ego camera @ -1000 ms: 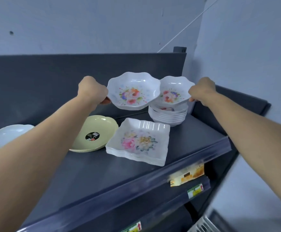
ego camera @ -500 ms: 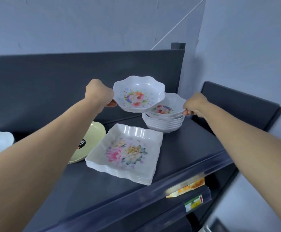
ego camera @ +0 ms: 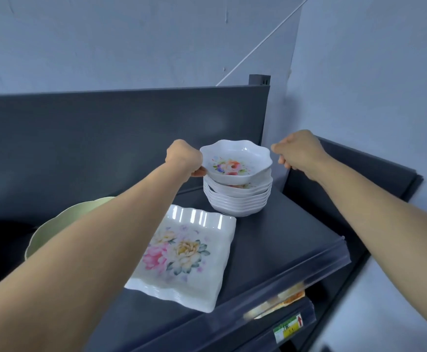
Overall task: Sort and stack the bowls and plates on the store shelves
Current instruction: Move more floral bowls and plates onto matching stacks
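Nearest to me, price labels are sitting on the front rail of the dark shelf. On the shelf itself, a stack of square plates with pink and yellow flowers is lying near the front edge. Just to its left, a pale yellow plate is showing from behind my left forearm, which is crossing over it.

Further back, a stack of bowls with wavy rims is standing near the rear panel, close behind the far corner of the square plates. My left hand is pinching the left rim of a flowered bowl, thumb underneath, and that bowl is sitting tilted on top of the stack; I cannot tell whether it is fully resting there. My right hand is hanging just beside the bowl's right rim, apart from it, fingers curled loosely and gripping nothing.

Behind everything, a pale wall is rising above the shelf's back panel.
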`<state>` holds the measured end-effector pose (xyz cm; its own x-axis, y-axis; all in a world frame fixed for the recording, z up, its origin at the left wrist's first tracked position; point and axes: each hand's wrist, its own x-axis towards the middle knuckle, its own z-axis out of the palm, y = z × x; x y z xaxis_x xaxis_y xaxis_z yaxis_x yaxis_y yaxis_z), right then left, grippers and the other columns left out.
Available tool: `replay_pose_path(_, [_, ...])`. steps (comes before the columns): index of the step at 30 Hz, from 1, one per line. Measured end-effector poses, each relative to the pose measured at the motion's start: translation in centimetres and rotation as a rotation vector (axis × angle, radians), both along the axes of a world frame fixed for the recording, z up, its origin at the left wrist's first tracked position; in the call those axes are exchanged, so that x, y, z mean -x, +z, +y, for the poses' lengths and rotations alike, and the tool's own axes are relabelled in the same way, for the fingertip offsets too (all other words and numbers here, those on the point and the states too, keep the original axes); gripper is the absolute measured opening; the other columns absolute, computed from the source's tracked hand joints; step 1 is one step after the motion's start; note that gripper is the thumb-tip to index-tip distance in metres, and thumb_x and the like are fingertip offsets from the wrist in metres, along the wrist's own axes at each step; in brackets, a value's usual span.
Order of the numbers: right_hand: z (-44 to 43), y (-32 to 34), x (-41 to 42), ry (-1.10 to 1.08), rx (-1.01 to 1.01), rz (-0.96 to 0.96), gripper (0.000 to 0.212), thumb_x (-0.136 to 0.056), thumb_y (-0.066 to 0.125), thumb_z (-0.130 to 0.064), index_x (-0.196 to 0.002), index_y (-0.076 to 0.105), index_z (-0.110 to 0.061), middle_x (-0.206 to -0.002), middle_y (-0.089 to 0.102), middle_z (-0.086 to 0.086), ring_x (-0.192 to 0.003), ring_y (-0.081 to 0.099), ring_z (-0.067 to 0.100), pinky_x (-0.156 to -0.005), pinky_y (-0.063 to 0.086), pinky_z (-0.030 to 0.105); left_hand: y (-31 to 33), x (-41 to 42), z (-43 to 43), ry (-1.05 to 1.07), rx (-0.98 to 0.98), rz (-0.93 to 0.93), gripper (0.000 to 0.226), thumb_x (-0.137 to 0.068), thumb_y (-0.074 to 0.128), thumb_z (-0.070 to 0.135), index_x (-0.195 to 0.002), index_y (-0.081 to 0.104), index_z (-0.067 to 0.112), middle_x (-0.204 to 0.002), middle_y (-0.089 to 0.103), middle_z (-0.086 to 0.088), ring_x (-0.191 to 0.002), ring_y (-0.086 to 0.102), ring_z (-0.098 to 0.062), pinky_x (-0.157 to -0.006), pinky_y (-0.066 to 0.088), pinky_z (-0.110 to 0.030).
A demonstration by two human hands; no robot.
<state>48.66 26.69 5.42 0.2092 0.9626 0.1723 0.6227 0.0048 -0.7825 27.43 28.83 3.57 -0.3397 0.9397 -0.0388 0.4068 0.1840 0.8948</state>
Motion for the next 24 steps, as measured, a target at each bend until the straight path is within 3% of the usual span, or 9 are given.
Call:
replay_pose_path(4, [-0.7,0.1,0.2,0.036,-0.009,-0.002,0.027,-0.088,0.056,-0.012,-0.099,0.065,0.011,-0.064,0.059,0.009,-0.048,0.046,0.014,-0.052,0.038,0.022,-0.7,-0.9,0.4,-0.014,0.037,0.001,0.009,-0.090,0.046,-0.001,-0.086,0.055,0.000,-0.030,0.054,-0.006,-0.052,0.064,-0.028,-0.079,0.060,-0.038])
replay_pose_path(6, [-1.0,0.0,0.5,0.053,-0.009,-0.012,0.030,-0.088,0.056,-0.012,-0.101,0.063,0.014,-0.070,0.060,0.013,-0.049,0.046,0.014,-0.053,0.039,0.022,-1.1,-1.0,0.4,-0.014,0.038,-0.001,0.008,-0.090,0.047,-0.001,-0.085,0.053,0.002,-0.025,0.050,-0.004,-0.054,0.065,-0.029,-0.080,0.060,-0.038])
replay_pose_path(9, [-1.5,0.0,1.1,0.087,0.007,-0.031,0.024,-0.089,0.056,-0.015,-0.096,0.064,0.007,-0.073,0.061,0.012,-0.049,0.048,0.014,-0.053,0.040,0.022,-1.4,-0.9,0.3,-0.018,0.036,-0.014,0.005,-0.089,0.053,0.003,-0.085,0.055,0.003,-0.041,0.061,-0.010,-0.072,0.071,-0.034,-0.080,0.060,-0.040])
replay_pose_path(12, [-2.0,0.0,2.2,0.142,0.016,-0.039,0.015,-0.091,0.057,-0.018,-0.091,0.063,-0.005,-0.067,0.060,0.005,-0.052,0.049,0.013,-0.056,0.042,0.022,-1.5,0.0,-0.2,-0.039,0.027,0.001,0.017,-0.089,0.062,0.006,-0.074,0.054,0.001,-0.069,0.061,-0.014,-0.062,0.062,-0.027,-0.069,0.060,-0.037])
replay_pose_path(15, [-2.3,0.0,4.1,0.205,0.017,-0.068,0.013,-0.091,0.057,-0.018,-0.090,0.063,-0.007,-0.066,0.059,0.003,-0.052,0.049,0.013,-0.053,0.040,0.022,-1.0,1.8,-1.2,-0.051,0.040,0.028,0.025,-0.090,0.059,0.004,-0.068,0.049,0.003,-0.066,0.055,-0.011,-0.054,0.055,-0.022,-0.065,0.056,-0.031])
replay_pose_path(19, [-2.3,0.1,8.6,0.304,0.006,-0.091,0.015,-0.089,0.058,-0.020,-0.078,0.062,-0.010,-0.065,0.060,0.003,-0.051,0.051,0.013,-0.052,0.040,0.023,-0.3,5.9,-3.7,-0.041,0.018,0.082,0.019,-0.089,0.058,0.001,-0.072,0.050,0.006,-0.070,0.053,-0.012,-0.060,0.054,-0.026,-0.071,0.053,-0.032])
replay_pose_path(24, [-3.6,0.4,17.0,0.503,0.007,-0.141,0.016,-0.089,0.058,-0.023,-0.086,0.065,-0.009,-0.065,0.062,0.002,-0.050,0.051,0.012,-0.051,0.039,0.022,0.3,14.1,-9.1,0.022,0.044,0.237,0.024,-0.082,0.052,-0.002,-0.065,0.043,0.012,-0.067,0.044,-0.013,-0.058,0.042,-0.026,-0.062,0.039,-0.029])
